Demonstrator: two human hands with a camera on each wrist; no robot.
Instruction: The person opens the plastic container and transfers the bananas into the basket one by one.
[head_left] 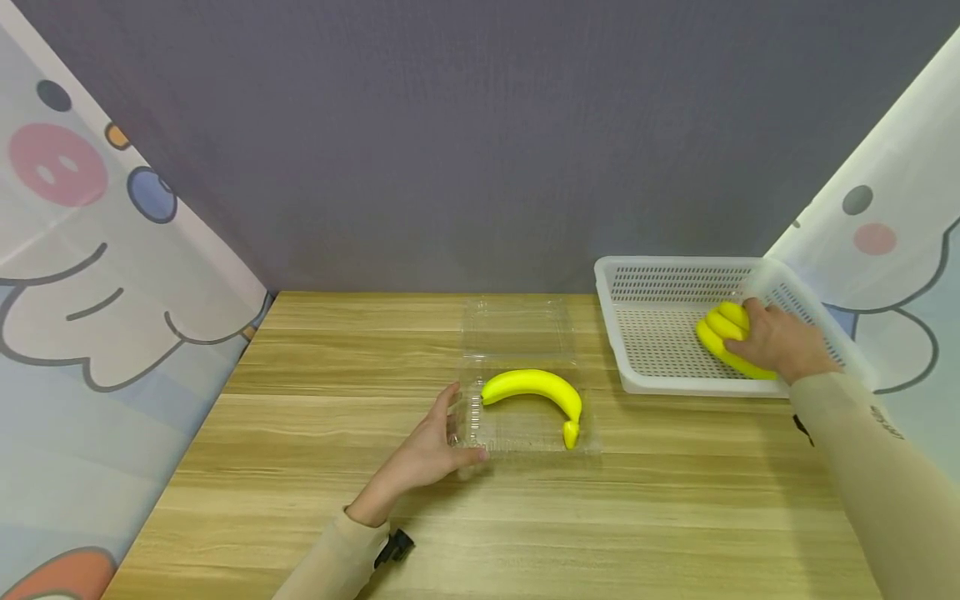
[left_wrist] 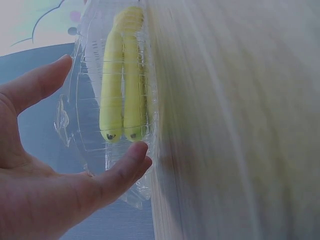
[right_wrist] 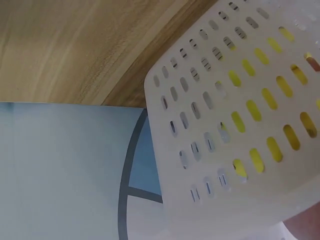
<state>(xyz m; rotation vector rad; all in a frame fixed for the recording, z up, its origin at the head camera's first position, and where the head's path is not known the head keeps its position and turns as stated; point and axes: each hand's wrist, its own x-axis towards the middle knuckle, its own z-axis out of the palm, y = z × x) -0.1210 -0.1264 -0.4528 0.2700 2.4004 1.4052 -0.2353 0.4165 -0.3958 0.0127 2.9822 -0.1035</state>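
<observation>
A clear plastic clamshell box (head_left: pixel 517 329) lies with its lid folded back on the table. Inside it are bright yellow bananas (head_left: pixel 532 383); the left wrist view shows two bananas (left_wrist: pixel 112 95) side by side, joined at the far end. My left hand (head_left: pixel 427 450) is at the box's left front corner, thumb by the front edge and fingers along the left side, fairly straight and spread. In the white basket (head_left: pixel 630 333), my right hand (head_left: pixel 783 337) holds a bunch of bananas (head_left: pixel 723 333) with thumb and fingers around its right part. The basket wall mostly hides that hand in the right wrist view.
The basket has slotted walls (right_wrist: pixel 200 130) and stands at the table's back right. A wooden table (head_left: pixel 330 375) meets a dark grey wall (head_left: pixel 435 167) behind. Cartoon-printed curtains (head_left: pixel 75 250) hang on both sides.
</observation>
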